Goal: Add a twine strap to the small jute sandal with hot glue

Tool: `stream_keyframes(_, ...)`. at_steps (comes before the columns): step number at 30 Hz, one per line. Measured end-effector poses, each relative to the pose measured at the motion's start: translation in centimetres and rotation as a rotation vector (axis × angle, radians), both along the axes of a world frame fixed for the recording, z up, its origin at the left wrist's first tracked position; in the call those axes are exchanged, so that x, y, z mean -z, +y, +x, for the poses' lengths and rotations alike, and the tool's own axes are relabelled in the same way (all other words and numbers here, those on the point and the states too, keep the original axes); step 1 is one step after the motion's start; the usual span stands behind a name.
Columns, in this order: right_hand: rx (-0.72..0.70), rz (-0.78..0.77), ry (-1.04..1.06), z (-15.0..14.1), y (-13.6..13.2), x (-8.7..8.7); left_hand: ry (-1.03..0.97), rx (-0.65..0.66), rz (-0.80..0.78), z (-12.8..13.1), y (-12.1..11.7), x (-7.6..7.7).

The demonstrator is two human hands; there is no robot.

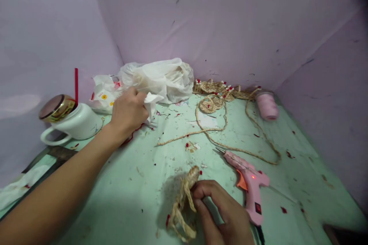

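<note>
My left hand [130, 111] reaches to the back left of the table, its fingers closed on a crumpled white tissue [152, 101]. Below it, dark red thread [133, 134] and a thin metal tool [150, 125] are partly hidden by the hand. Near the front edge, my right hand [222, 212] pinches a piece of braided straw cord [185, 195] with loose pale ends and small red bits on it. Just right of that hand, a pink glue gun [250, 180] lies with its red light on and its nozzle pointing to the back left.
A long straw cord [238, 147] loops across the table from coiled straw pieces [211, 103]. A pink thread spool [267, 106] stands at right. White plastic bags [163, 80] lie at the back. At left are a white mug [83, 122] and a gold-rimmed jar [57, 107].
</note>
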State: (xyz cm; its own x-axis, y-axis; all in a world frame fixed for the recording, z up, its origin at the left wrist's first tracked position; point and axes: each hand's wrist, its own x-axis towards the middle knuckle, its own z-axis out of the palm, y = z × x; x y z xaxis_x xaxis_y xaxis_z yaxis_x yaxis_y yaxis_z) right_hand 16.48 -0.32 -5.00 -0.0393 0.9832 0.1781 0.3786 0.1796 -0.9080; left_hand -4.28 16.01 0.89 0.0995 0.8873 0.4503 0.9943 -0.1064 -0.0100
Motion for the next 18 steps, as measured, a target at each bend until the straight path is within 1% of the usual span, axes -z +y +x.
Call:
stream_keyframes(2,-0.044,-0.008,-0.065,0.2,0.2,0.3,-0.065,0.005,-0.014,0.2,-0.4,-0.2)
stream_keyframes(4,-0.150,0.025,-0.173,0.4,0.3,0.5,-0.212,0.038,-0.072,0.8,-1.3,-0.2)
stream_keyframes(5,-0.209,0.055,-0.232,0.5,0.4,0.5,-0.268,0.084,-0.224,1.2,-2.0,-0.1)
stream_keyframes(7,-0.301,0.125,-0.348,0.7,0.6,0.3,-0.346,0.204,-0.589,2.2,-3.9,0.4)
stream_keyframes(8,-0.332,0.155,-0.398,0.7,0.7,0.1,-0.394,0.245,-0.695,2.7,-5.0,0.8)
stream_keyframes(9,-0.361,0.180,-0.436,0.7,0.7,-0.1,-0.472,0.275,-0.761,3.1,-6.0,1.3)
stream_keyframes(10,-0.400,0.200,-0.462,0.6,0.8,-0.4,-0.588,0.311,-0.841,3.4,-6.9,1.7)
stream_keyframes(11,-0.436,0.216,-0.472,0.6,0.9,-0.5,-0.720,0.319,-0.950,3.5,-7.7,2.2)
stream_keyframes(13,-0.475,0.218,-0.436,0.5,0.8,-0.5,-0.944,0.259,-1.202,3.6,-8.7,3.2)
stream_keyframes(14,-0.463,0.191,-0.389,0.5,0.7,-0.4,-1.015,0.199,-1.300,3.5,-8.9,3.7)
stream_keyframes(16,-0.374,0.098,-0.277,0.5,0.3,0.2,-1.084,0.062,-1.407,3.1,-9.1,4.6)
stream_keyframes(18,-0.234,-0.026,-0.187,0.6,0.0,0.8,-1.149,-0.031,-1.430,2.7,-9.2,5.4)
